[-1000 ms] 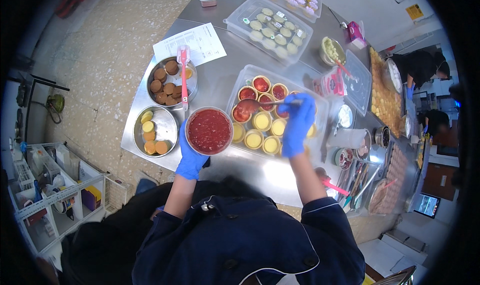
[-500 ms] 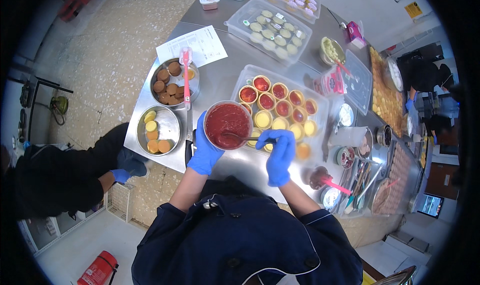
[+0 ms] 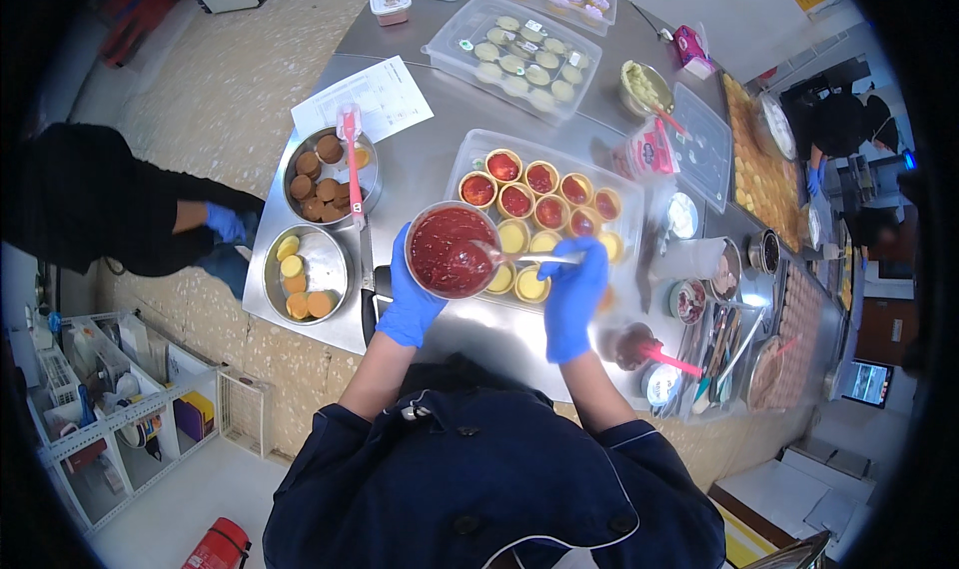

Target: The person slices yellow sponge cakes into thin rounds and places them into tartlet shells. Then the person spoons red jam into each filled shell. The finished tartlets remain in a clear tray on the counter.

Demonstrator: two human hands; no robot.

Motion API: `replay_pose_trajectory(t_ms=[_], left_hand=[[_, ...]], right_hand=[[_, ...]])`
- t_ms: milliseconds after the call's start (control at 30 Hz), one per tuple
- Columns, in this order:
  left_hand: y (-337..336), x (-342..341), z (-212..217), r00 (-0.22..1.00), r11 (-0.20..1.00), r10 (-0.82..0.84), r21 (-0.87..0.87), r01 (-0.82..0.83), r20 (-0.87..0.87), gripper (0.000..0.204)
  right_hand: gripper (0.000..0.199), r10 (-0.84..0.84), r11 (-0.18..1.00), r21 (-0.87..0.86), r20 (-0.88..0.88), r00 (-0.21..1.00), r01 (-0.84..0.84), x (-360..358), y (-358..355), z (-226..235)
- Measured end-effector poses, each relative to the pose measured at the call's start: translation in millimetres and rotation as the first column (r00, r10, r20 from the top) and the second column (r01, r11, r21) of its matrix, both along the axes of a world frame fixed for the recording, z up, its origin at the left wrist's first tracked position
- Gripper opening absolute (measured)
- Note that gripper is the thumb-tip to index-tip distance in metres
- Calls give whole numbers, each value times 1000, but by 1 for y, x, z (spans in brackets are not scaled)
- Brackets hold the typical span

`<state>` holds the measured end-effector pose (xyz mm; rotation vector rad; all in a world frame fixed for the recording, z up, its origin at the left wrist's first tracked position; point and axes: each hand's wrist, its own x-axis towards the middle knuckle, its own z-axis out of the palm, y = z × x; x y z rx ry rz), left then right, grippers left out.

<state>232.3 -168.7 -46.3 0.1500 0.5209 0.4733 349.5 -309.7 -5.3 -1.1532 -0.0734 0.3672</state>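
Observation:
My blue-gloved left hand [image 3: 410, 307] is closed around a round bowl [image 3: 412, 267] of thick red jam [image 3: 447, 251], tilted toward me. With my gloved right hand [image 3: 576, 304] I grip the handle of a metal spoon [image 3: 532, 257]; its tip is over the jam at the bowl's right side. Just beyond, a clear plastic tray [image 3: 468, 149] carries several small tart shells. The far ones, such as a red-topped tart [image 3: 514, 201], have red filling; nearer ones, such as a yellow-filled tart [image 3: 531, 285], show plain yellow. My right hand partly covers some of them.
To the left stand a metal bowl of brown discs [image 3: 328, 164], with a pink spatula [image 3: 354, 174] across it, and a metal bowl of yellow discs [image 3: 340, 279]. A knife handle [image 3: 369, 314] lies beside my left hand. Lidded containers [image 3: 519, 64] sit farther back; utensils [image 3: 724, 354] are at right.
My right hand has shifted right and slightly lower, drawing the spoon toward the bowl's right rim. The view has turned a little. A person at the left has moved farther up the picture.

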Motion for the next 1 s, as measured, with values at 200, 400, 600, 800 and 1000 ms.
replay_pose_trajectory(t_ms=[200, 400, 600, 800, 1000], left_hand=[[10, -4, -7, 1000, 1000, 21, -23, -22, -17, 42], [15, -14, -8, 996, 998, 68, -6, -69, -52, 46], [16, -27, -8, 994, 993, 97, -57, -101, -58, 46], [20, -34, -19, 989, 991, 129, -13, -130, -70, 46], [18, -38, -21, 988, 991, 128, 61, -123, -90, 47]], right_hand=[[25, -96, 987, -106, 211, 973, 120, 39, -16, -18], [18, 275, 858, -513, 508, 816, 30, 42, -14, -59], [17, 319, 852, -516, 645, 694, 88, 35, -24, -66], [20, 303, 866, -499, 480, 823, -28, 32, -31, -76], [22, 288, 911, -394, 400, 870, -121, 36, -39, -85]])
